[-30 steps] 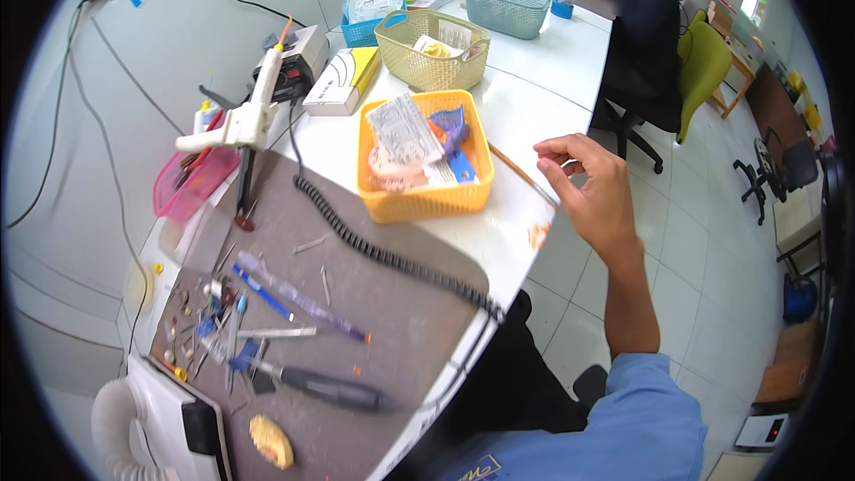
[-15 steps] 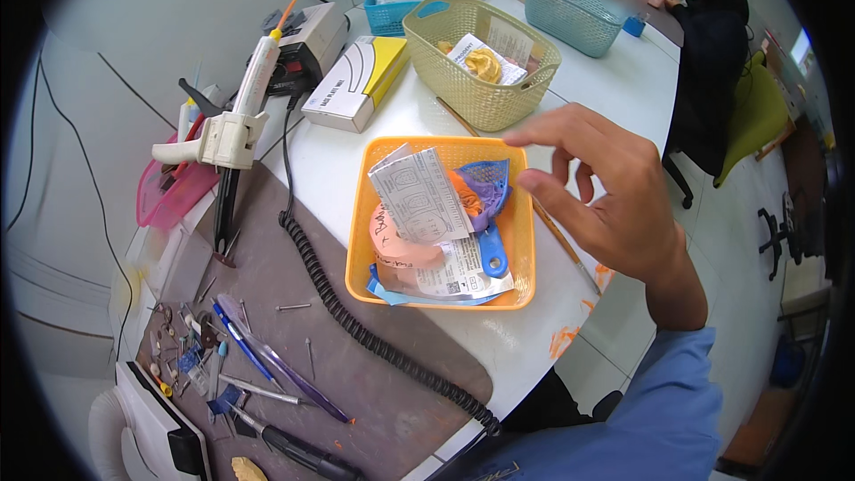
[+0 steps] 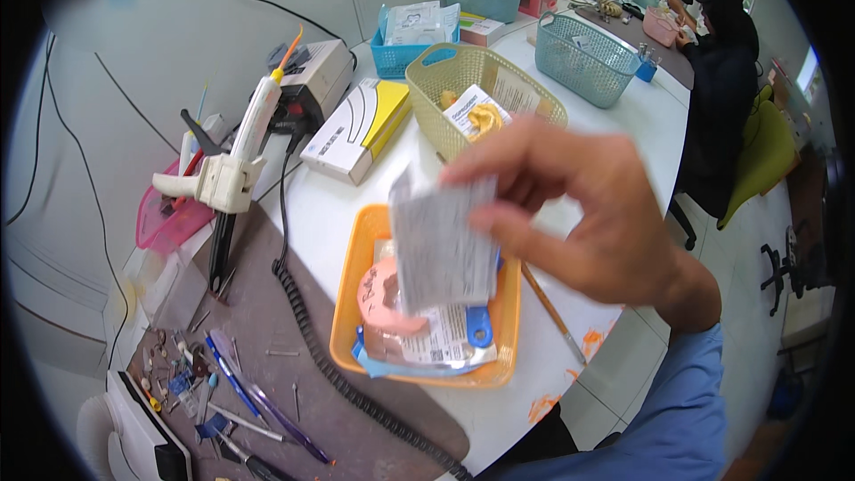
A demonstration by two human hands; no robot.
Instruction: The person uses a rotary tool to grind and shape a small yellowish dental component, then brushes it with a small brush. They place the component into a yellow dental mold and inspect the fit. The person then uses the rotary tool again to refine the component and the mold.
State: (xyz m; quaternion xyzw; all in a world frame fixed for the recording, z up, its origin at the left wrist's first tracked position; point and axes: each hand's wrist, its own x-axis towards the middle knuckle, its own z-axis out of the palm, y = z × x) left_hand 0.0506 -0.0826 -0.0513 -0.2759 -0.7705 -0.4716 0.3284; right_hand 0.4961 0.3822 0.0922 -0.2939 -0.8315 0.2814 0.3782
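My right hand (image 3: 570, 205) pinches a folded printed paper slip (image 3: 445, 245) between thumb and fingers, and motion blurs it a little. Beneath it is an orange plastic basket (image 3: 341, 338). Inside lie a pink dental cast (image 3: 374, 298) with handwriting on it, printed packets (image 3: 450, 334) and a blue impression tray handle (image 3: 479, 327). The slip and my hand cover most of the tray. My left hand is out of view.
A wooden-handled brush (image 3: 554, 313) lies right of the basket. Behind stand a green basket (image 3: 423, 93), a white-yellow box (image 3: 361, 129) and a teal basket (image 3: 570, 58). Left are a white glue-gun-like dispenser (image 3: 233, 169), a coiled cable (image 3: 329, 352) and scattered small tools (image 3: 258, 392). Someone sits far right.
My right hand has moved left and taken hold of the paper slip, lifting it off the basket's contents. The whole view has shifted, so the orange basket appears lower.
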